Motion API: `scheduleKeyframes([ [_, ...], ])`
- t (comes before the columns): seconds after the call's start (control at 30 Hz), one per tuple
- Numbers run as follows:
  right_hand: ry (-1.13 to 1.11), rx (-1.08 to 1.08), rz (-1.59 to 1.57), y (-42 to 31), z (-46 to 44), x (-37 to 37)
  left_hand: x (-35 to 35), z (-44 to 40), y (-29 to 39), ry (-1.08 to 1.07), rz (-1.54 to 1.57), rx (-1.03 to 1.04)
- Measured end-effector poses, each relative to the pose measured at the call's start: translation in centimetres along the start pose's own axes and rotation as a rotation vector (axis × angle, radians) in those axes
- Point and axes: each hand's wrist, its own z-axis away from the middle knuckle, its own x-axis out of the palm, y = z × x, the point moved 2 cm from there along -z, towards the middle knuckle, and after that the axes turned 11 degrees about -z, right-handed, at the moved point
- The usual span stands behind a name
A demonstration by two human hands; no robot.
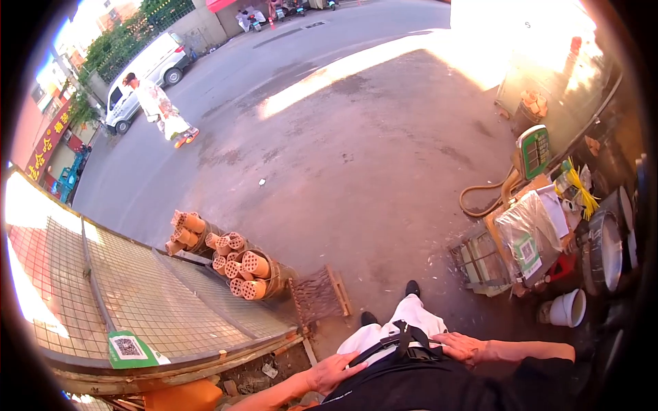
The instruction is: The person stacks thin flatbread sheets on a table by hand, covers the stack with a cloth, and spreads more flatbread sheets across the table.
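My left hand [331,373] rests against my waist with its fingers stretched out and apart, near a black strap with a buckle [406,335]. On the other side of that strap, my right hand [463,347] lies on my white trousers [417,312] at the hip, its fingers extended and loosely spread. Neither hand holds anything that I can see. Below are my black shoes [412,288], standing on the dusty pavement.
Wire mesh panels [157,294] with a green QR card [130,349] run along the left. Orange perforated cylinders [255,265] fill baskets beside a small slatted stool [317,296]. A scale display [534,152], cluttered stand [524,229] and white bucket [569,308] are right. A person [156,106] walks near a van [147,74].
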Motion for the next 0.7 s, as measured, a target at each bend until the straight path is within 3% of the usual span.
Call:
scheduleKeyframes([
  [0.27,0.094,-0.021,-0.069,-0.9,0.3,0.3,-0.2,-0.1,0.3,-0.023,-0.005,-0.033],
  [0.53,0.123,-0.074,-0.047,0.5,0.9,2.1,3.3,2.1,-2.0,-0.036,-0.266,-0.100],
  [0.57,0.127,-0.077,-0.037,0.5,1.1,2.2,3.8,2.3,-2.5,0.039,-0.236,-0.069],
  [0.7,0.186,-0.103,0.000,0.7,1.4,2.8,3.3,2.2,-2.4,0.006,-0.259,-0.055],
])
